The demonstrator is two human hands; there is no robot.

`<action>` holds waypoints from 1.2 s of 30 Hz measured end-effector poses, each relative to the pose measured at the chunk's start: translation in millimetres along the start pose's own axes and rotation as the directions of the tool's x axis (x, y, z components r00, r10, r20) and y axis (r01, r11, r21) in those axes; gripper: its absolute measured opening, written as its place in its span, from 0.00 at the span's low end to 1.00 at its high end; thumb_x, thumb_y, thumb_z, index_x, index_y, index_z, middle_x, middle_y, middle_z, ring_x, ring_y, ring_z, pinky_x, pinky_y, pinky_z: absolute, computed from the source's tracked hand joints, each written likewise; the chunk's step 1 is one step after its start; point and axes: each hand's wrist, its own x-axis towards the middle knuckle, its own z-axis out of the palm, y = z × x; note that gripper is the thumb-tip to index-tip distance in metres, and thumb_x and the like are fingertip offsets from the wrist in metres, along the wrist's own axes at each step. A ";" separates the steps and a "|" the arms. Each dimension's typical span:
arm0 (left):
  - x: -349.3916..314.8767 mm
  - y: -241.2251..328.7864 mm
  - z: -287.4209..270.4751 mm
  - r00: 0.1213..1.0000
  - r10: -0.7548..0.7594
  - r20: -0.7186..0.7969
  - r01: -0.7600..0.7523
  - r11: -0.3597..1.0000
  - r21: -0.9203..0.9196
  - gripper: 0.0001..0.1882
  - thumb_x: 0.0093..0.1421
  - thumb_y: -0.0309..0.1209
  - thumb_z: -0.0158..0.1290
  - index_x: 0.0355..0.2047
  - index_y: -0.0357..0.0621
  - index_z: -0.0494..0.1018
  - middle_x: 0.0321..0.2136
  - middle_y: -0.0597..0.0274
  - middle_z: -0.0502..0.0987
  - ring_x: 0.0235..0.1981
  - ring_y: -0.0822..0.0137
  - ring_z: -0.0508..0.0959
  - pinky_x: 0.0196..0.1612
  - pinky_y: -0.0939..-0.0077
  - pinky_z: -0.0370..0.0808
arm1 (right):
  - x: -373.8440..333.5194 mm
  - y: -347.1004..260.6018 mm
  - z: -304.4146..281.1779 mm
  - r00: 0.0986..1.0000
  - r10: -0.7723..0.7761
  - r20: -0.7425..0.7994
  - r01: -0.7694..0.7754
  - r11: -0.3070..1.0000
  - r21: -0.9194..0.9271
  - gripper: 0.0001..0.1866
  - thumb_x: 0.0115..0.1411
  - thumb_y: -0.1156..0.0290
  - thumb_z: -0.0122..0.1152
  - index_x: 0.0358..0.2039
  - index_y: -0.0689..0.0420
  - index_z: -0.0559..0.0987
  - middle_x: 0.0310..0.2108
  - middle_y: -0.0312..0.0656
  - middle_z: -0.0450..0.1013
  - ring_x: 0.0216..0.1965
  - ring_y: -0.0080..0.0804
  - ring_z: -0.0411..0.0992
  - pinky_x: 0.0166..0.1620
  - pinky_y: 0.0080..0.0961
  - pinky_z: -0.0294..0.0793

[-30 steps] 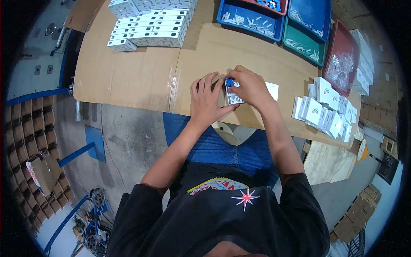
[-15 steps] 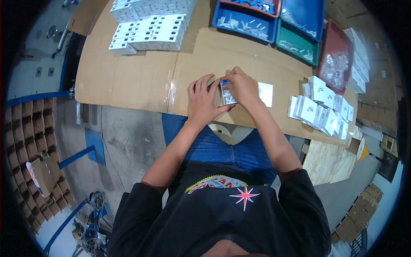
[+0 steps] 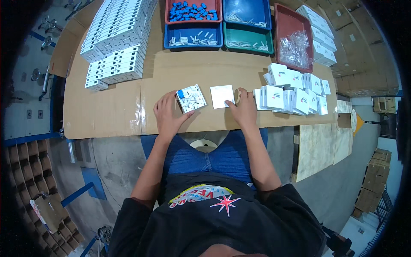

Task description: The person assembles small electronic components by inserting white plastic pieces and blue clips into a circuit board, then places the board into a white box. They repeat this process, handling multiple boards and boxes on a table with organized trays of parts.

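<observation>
My left hand (image 3: 167, 116) grips a small square white box (image 3: 198, 103) by its sides. Its fingers lie along the left edge and its thumb along the near edge. The box faces up without a cover; inside are small white parts and a blue piece (image 3: 180, 94) in the far left corner. My right hand (image 3: 245, 110) is beside a flat white square cover (image 3: 221, 95) on the cardboard. Its thumb touches the near right corner of the cover, and its fingers are apart, not closed around it.
Stacked white boxes (image 3: 115, 38) stand at far left. Along the back are a red tray (image 3: 168, 19) of blue parts, blue and green trays of white pieces, and a dark red tray (image 3: 282, 13) of clear bags. Several small white boxes (image 3: 295, 92) are piled at right on the cardboard-covered table (image 3: 102, 115).
My right hand has left the inside of the white box and moved right to the white cover. My left hand stays at the box. The head view has shifted.
</observation>
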 end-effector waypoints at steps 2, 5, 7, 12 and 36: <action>1.7 -14.7 7.2 0.999 -0.052 0.005 0.051 0.950 -0.309 0.45 0.53 0.38 0.73 0.68 0.44 0.64 0.63 0.48 0.71 0.64 0.53 0.72 0.67 0.53 0.66 | -0.8 -1.7 1.0 0.994 0.060 0.094 -0.072 0.988 0.138 0.32 0.57 0.64 0.75 0.59 0.61 0.73 0.47 0.51 0.76 0.49 0.52 0.77 0.51 0.45 0.77; 2.7 -7.6 -0.4 0.966 -0.240 0.097 0.216 0.541 -0.813 0.44 0.61 0.25 0.65 0.72 0.46 0.53 0.64 0.44 0.70 0.63 0.55 0.74 0.66 0.55 0.72 | 6.2 8.5 13.7 0.996 0.012 0.084 -0.026 0.985 0.169 0.28 0.55 0.66 0.76 0.53 0.63 0.77 0.38 0.47 0.78 0.41 0.46 0.79 0.46 0.41 0.78; 3.5 6.6 -9.0 0.921 -0.346 0.180 0.270 0.231 -0.935 0.44 0.66 0.17 0.56 0.75 0.50 0.44 0.64 0.45 0.69 0.63 0.54 0.74 0.66 0.55 0.73 | 11.7 18.1 15.4 0.982 0.038 0.185 -0.096 0.944 0.317 0.22 0.57 0.68 0.76 0.49 0.62 0.79 0.32 0.42 0.77 0.35 0.38 0.78 0.42 0.35 0.78; -9.3 14.9 -5.5 0.868 -0.401 0.293 0.302 -0.040 -0.952 0.35 0.70 0.27 0.55 0.72 0.50 0.51 0.61 0.50 0.73 0.61 0.56 0.77 0.60 0.52 0.79 | 16.1 28.0 12.8 0.922 0.030 0.386 -0.339 0.545 0.767 0.11 0.61 0.73 0.73 0.42 0.60 0.81 0.28 0.34 0.77 0.30 0.23 0.75 0.36 0.24 0.76; -7.6 25.3 14.5 0.780 -0.356 0.514 0.509 -0.117 -0.853 0.21 0.76 0.44 0.44 0.58 0.40 0.70 0.46 0.55 0.83 0.43 0.60 0.85 0.39 0.63 0.84 | -0.8 13.4 -9.5 0.951 -0.294 -0.099 0.131 0.093 0.987 0.06 0.64 0.85 0.63 0.39 0.61 0.81 0.55 0.55 0.78 0.59 0.43 0.77 0.63 0.36 0.76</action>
